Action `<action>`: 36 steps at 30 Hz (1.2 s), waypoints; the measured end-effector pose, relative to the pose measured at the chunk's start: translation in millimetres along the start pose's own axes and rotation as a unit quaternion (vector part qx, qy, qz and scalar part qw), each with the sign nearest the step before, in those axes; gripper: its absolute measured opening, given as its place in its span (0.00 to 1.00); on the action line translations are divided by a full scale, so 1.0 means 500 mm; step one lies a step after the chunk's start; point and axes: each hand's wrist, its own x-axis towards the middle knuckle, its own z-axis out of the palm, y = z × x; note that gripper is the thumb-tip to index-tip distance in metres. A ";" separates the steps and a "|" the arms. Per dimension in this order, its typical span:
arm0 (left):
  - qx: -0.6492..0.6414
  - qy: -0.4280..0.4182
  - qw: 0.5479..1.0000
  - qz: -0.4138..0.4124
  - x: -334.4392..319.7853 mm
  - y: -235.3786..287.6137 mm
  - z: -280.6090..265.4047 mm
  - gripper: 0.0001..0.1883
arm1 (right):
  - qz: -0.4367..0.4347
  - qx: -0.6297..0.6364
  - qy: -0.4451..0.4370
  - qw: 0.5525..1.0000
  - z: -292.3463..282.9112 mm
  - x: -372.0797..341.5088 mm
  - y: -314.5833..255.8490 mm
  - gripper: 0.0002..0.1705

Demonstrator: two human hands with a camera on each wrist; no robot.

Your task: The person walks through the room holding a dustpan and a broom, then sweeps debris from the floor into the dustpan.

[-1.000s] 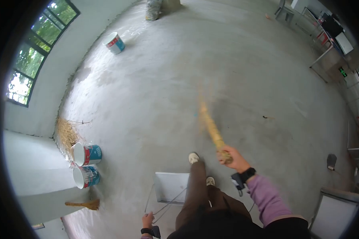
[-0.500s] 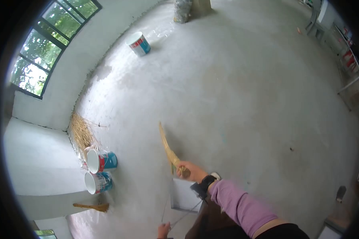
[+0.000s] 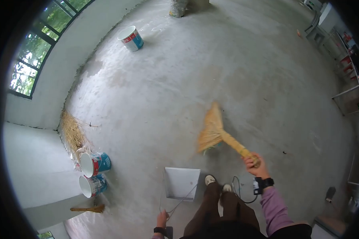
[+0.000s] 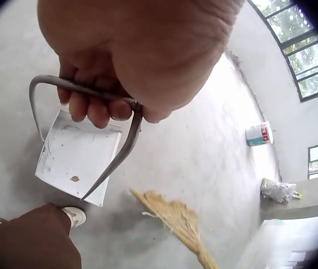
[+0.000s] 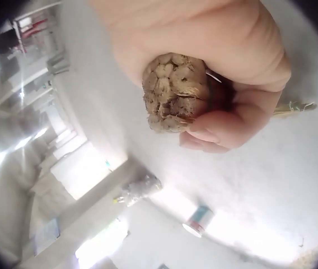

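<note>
My right hand (image 3: 260,166) grips the thick bound handle of a straw broom (image 3: 212,131), whose fanned head is spread low over the concrete floor ahead of my feet. The butt of the broom handle (image 5: 173,92) pokes out of the curled fingers in the right wrist view. Fingers of my left hand (image 4: 142,56) curl round the bent metal handle (image 4: 80,87) of a pale dustpan (image 3: 182,183). The pan is low at the left of my shoes. A small dry leaf (image 4: 75,179) and some dirt lie in it.
Two paint buckets (image 3: 103,162) stand at the left by a straw heap (image 3: 71,133), with another broom (image 3: 89,208) below. A third bucket (image 3: 136,41) is farther off along the window wall. Tables and chairs line the right side; a dark brush-like object (image 3: 330,194) lies there.
The broom swung left to in front of the dustpan, then back right, its head now showing broadside. My feet now stand side by side. The left hand keeps hold of the dustpan handle.
</note>
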 end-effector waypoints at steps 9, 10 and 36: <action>-0.010 -0.010 1.000 -0.002 0.066 0.082 0.003 0.22 | -0.139 -0.172 0.022 0.975 0.109 -0.066 -0.022 0.14; -0.008 -0.005 1.000 -0.003 0.076 0.113 0.022 0.23 | -0.117 -0.197 0.023 0.973 0.128 -0.040 -0.029 0.13; 0.114 -0.003 0.992 0.053 0.206 0.780 0.226 0.23 | -0.091 0.176 -0.091 0.976 0.307 0.039 -0.503 0.27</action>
